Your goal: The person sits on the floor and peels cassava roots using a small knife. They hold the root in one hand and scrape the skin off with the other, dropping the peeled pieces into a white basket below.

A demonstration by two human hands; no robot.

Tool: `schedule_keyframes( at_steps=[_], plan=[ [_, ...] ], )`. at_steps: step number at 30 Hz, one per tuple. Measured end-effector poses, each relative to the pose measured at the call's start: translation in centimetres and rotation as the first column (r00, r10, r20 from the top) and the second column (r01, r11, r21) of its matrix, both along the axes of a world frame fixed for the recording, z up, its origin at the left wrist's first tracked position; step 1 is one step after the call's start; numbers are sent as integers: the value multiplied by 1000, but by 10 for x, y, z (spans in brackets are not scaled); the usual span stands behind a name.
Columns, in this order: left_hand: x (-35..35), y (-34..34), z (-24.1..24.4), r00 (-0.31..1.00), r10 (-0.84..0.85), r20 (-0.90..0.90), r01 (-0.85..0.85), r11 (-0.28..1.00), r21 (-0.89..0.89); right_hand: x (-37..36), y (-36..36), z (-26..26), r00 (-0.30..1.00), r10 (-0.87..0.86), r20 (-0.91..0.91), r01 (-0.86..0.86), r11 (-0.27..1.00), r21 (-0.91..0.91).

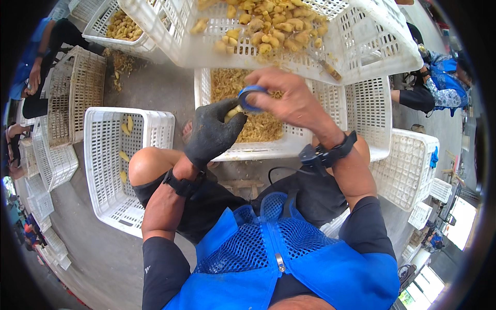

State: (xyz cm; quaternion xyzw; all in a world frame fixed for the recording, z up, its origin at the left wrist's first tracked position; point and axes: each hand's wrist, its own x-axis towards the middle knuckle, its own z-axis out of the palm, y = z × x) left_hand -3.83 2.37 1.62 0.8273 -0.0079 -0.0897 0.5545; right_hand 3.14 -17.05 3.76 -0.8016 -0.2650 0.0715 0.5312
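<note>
My left hand (217, 130), in a dark work glove, grips a pale peeled piece of ginger (233, 113) between thumb and fingers. Bare and slightly blurred, my right hand (288, 97) holds a round blue ring-shaped tool (243, 97) against or very close to the ginger; its working edge is hidden. Both hands are above a white plastic crate (255, 150) with ginger peelings (259, 131) in it. Just beyond, a larger white crate (221, 62) holds a heap of ginger roots (283, 27). A wooden-handled tool (330, 70), perhaps a knife, lies in it, its far end unclear.
At my left stands a white crate (159, 128) with several peeled ginger pieces (130, 123). Another crate (141, 44) of ginger is at the upper left. More crates (403, 170) stand at right. People in blue (449, 83) sit at both sides.
</note>
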Motion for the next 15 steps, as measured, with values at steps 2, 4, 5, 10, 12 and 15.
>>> schedule_keyframes(
  at_steps=[2,4,5,10,12,15],
  plan=[
    [-1,0,0,1000,-3,12,3,999,38,-3,3,-1,999,4,53,1,996,-92],
    [-2,0,2,999,5,53,-11,994,111,3,-7,3,988,-149,47,155,972,-177],
    [-3,1,2,998,6,57,-13,991,130,9,-14,5,973,-224,49,229,949,-219],
    [-4,1,-1,997,29,72,-40,988,148,13,-17,24,961,-183,-205,207,973,101],
    [-3,0,2,998,19,67,-30,985,170,4,-6,13,997,-15,-81,16,1000,5],
    [-4,-1,4,996,15,86,-31,980,197,-3,0,-1,993,39,-111,-50,994,-97]
  ],
)
